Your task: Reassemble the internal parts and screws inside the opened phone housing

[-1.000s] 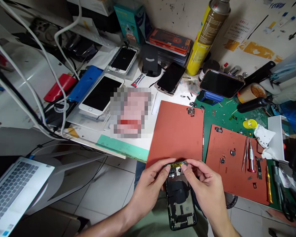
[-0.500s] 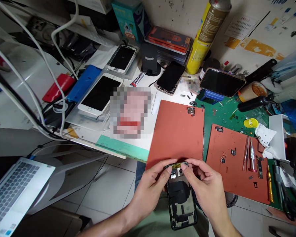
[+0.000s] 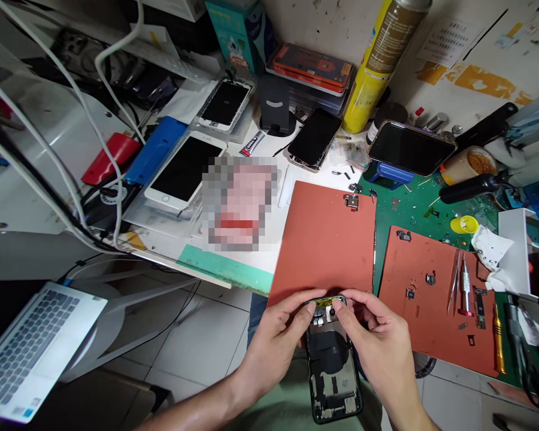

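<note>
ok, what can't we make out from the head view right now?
All head view:
Phone shell: far side, turned away.
Left hand and right hand: some curled fingertips, hidden by the hands themselves.
Pixelated item: blurred out, details lost.
Yellow can: top cut off by upper edge.
Wall notice: print too small.

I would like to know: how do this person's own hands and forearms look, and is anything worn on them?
The left hand and right hand are without gloves. No ring, watch or bracelet shows. No sleeve covers the visible left forearm or right forearm.
</note>
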`<state>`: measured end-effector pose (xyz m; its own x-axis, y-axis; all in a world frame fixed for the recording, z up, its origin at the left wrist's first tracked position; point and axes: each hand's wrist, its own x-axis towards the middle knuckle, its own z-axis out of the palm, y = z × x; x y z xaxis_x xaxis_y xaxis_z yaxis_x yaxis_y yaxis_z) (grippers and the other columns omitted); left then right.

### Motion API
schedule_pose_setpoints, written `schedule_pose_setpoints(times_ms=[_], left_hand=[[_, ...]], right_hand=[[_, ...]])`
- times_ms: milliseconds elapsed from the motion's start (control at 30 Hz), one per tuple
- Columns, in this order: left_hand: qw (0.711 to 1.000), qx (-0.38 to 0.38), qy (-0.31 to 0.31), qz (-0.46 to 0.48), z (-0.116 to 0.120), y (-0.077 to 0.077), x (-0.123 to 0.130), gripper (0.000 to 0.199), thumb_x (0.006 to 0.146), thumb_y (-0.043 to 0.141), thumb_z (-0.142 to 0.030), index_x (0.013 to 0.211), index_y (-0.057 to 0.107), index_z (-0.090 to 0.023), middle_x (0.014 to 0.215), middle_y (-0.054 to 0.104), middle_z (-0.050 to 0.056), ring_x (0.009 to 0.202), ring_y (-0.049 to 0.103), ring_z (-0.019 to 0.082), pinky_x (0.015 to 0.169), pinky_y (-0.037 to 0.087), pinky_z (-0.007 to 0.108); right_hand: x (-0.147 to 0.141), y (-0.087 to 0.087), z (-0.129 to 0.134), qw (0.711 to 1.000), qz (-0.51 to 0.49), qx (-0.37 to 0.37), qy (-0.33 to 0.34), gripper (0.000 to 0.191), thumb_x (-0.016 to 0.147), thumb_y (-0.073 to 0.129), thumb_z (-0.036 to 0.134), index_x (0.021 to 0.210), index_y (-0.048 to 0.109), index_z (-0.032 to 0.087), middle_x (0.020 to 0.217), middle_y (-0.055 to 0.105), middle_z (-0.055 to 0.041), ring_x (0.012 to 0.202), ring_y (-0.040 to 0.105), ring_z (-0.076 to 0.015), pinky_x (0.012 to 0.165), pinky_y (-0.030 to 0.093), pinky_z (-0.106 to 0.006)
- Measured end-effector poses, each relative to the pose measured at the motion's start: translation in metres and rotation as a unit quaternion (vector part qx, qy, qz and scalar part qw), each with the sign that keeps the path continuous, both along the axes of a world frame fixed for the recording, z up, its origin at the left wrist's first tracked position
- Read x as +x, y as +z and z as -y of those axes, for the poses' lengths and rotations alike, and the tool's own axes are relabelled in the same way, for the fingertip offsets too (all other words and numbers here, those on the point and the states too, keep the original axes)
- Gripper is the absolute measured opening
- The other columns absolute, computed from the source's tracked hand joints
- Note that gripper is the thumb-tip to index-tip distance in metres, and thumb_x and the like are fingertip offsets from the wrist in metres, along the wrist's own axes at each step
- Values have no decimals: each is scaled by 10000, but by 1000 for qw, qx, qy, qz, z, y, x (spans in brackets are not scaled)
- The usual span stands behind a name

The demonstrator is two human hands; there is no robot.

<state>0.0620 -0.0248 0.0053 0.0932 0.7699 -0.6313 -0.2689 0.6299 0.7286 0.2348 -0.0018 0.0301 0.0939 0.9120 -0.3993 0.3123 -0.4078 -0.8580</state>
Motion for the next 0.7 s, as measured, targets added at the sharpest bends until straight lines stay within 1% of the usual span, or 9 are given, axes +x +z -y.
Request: schedule_pose_setpoints(times_ms=[67, 167, 300, 367, 400, 467, 533, 600, 700], left_hand=[[1000, 6, -1, -1, 1, 0, 0, 541, 894, 746, -652, 1247, 808, -246, 926, 772, 47, 658, 556, 121, 571, 476, 207], [1000, 16, -3, -5, 0, 2, 0, 542, 894, 748, -653, 1251, 810, -250, 921, 768, 43, 613, 492, 96, 550, 443, 194], [1000, 2, -11, 5, -2, 4, 0, 567, 885, 753, -665, 1271, 801, -252, 958, 775, 55, 651, 519, 113, 574, 461, 203], [1000, 2, -7, 4, -2, 3, -1, 566, 895, 741, -662, 1290, 794, -259, 954, 773, 52, 647, 514, 113, 580, 460, 207], [1000, 4, -2, 0, -2, 2, -1, 561, 902, 735, -655, 1298, 791, -262, 932, 768, 47, 630, 497, 108, 577, 453, 207], [1000, 10, 0, -8, -3, 2, -3, 546, 916, 724, -635, 1310, 787, -262, 907, 760, 40, 597, 457, 100, 572, 439, 213], [1000, 16, -5, -15, -3, 2, -4, 534, 925, 716, -615, 1319, 783, -261, 943, 769, 45, 594, 448, 101, 578, 440, 222], [999, 19, -16, -21, -4, 3, -5, 534, 929, 708, -610, 1329, 778, -262, 984, 779, 50, 602, 459, 106, 583, 444, 229], [999, 16, -35, -33, -5, 6, -5, 552, 927, 701, -619, 1342, 771, -262, 938, 781, 44, 608, 468, 114, 589, 453, 231]], right_hand=[[0, 0, 0, 1000, -2, 2, 0, 350, 888, 795, 541, 1011, 825, 214, 845, 771, -58, 720, 674, -182, 670, 586, -302], [1, -1, -1, 1000, 1, 9, 1, 334, 896, 795, 528, 1004, 824, 213, 822, 765, -52, 706, 672, -176, 654, 587, -294], [1, 0, 1, 1000, 14, 26, 11, 304, 935, 771, 485, 1048, 810, 205, 844, 769, -56, 715, 699, -181, 637, 610, -292], [0, 2, 4, 995, 51, 81, 16, 240, 975, 741, 406, 1109, 790, 213, 922, 777, -66, 767, 724, -190, 650, 625, -297], [0, 3, 7, 988, 78, 132, 25, 195, 989, 727, 338, 1135, 779, 219, 966, 775, -71, 810, 733, -196, 677, 632, -304], [0, 5, 13, 956, 128, 253, 77, 207, 986, 703, 168, 1179, 758, 222, 1033, 758, -82, 896, 733, -205, 752, 634, -327], [1, 3, 19, 909, 159, 352, 158, 343, 946, 697, 35, 1243, 735, 204, 1051, 742, -98, 924, 717, -215, 788, 625, -356], [3, -2, 23, 867, 190, 404, 223, 463, 905, 711, -30, 1321, 702, 173, 1053, 737, -117, 918, 702, -234, 776, 615, -384], [9, -9, 23, 826, 237, 433, 273, 524, 895, 688, -59, 1382, 666, 135, 1069, 741, -142, 948, 684, -266, 775, 597, -420]])
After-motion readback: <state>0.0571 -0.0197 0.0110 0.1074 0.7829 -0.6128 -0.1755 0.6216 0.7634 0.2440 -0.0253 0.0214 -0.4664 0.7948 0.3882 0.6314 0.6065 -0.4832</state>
